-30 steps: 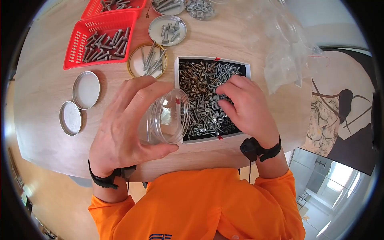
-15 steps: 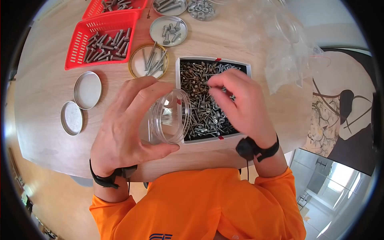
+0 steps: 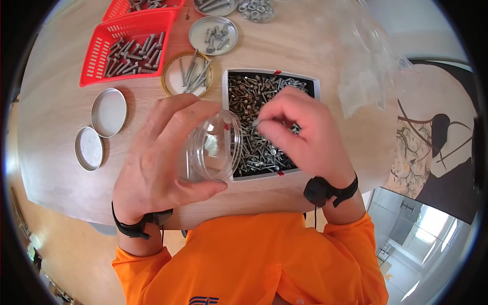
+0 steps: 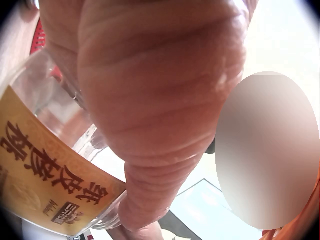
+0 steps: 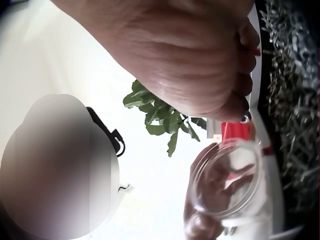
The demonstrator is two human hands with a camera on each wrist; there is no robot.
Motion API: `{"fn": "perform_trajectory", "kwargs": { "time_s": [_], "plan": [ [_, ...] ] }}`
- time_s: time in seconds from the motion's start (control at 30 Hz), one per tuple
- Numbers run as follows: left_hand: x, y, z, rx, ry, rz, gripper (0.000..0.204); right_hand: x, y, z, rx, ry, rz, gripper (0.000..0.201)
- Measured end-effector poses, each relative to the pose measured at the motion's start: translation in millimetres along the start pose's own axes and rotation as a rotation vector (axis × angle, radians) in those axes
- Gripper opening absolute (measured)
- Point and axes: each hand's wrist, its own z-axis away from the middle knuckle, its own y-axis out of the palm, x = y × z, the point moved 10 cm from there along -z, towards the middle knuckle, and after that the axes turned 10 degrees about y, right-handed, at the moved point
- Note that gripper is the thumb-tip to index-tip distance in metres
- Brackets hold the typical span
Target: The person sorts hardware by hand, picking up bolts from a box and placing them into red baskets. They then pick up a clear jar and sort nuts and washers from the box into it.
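Note:
In the head view my left hand [image 3: 157,152] grips a clear jar [image 3: 218,145] lying on its side, its mouth toward the shallow box [image 3: 225,96]. The left wrist view shows that hand [image 4: 160,90] against the jar's yellow label [image 4: 50,175]. My right hand [image 3: 310,134] is above the box of mixed screws [image 3: 249,94] and pinches a small metal piece [image 3: 255,122] between thumb and fingertips. In the right wrist view the shiny piece [image 5: 245,119] shows at the fingertips of that hand [image 5: 185,65], with the jar's open mouth [image 5: 227,177] below.
Red baskets of bolts [image 3: 124,56] stand at the back left. Nearby are a dish of short bolts [image 3: 213,35], a gold-rimmed lid with long screws [image 3: 188,76] and a bag of nuts [image 3: 255,9]. Two round lids [image 3: 109,113] lie left, clear plastic bags [image 3: 361,71] at the back right.
My right hand has lifted from the screws at the box's middle and moved left toward the jar, a small metal piece now showing at its fingertips. My left hand and the jar have hardly moved.

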Motion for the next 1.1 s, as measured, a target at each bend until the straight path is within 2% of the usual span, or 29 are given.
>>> {"fn": "perform_trajectory", "kwargs": {
  "time_s": [0.07, 0.2, 0.33, 0.53, 0.63, 0.73, 0.83, 0.87, 0.97, 1.1],
  "plan": [
    [-1, 1, -2, 0.004, -0.002, 0.008, 0.099, 24, 8, 6, 0.076, -0.129, -0.100, 0.010],
    [-1, 0, 1, -0.006, -0.006, -0.010, 0.100, 8, -14, 6, -0.039, -0.091, 0.115, 0.012],
    [-1, -1, 2, -0.021, 0.009, -0.021, 0.100, -17, -2, 17, 0.062, -0.074, 0.442, 0.018],
    [-1, -1, 0, -0.014, -0.004, -0.003, 0.099, -14, 7, 20, -0.009, -0.148, 0.597, 0.018],
    [0, -1, 1, -0.008, -0.016, 0.007, 0.100, -15, -2, 21, -0.025, -0.095, 0.398, 0.016],
    [-1, 0, 0, -0.018, -0.010, 0.010, 0.099, -5, 4, 23, 0.045, 0.010, 0.115, 0.017],
    [-1, 0, 0, 0.001, -0.012, 0.004, 0.099, 19, 13, 22, 0.111, 0.004, -0.068, 0.017],
    [-1, -1, 0, -0.002, -0.007, -0.004, 0.099, 20, 9, 21, 0.063, 0.024, -0.092, 0.017],
    [-1, -2, 2, -0.018, -0.007, -0.016, 0.099, 1, -7, 16, -0.040, -0.095, 0.243, 0.016],
    [-2, 0, 1, -0.018, -0.006, -0.010, 0.098, -21, 7, 13, -0.049, -0.046, 0.527, 0.018]
  ]
}}
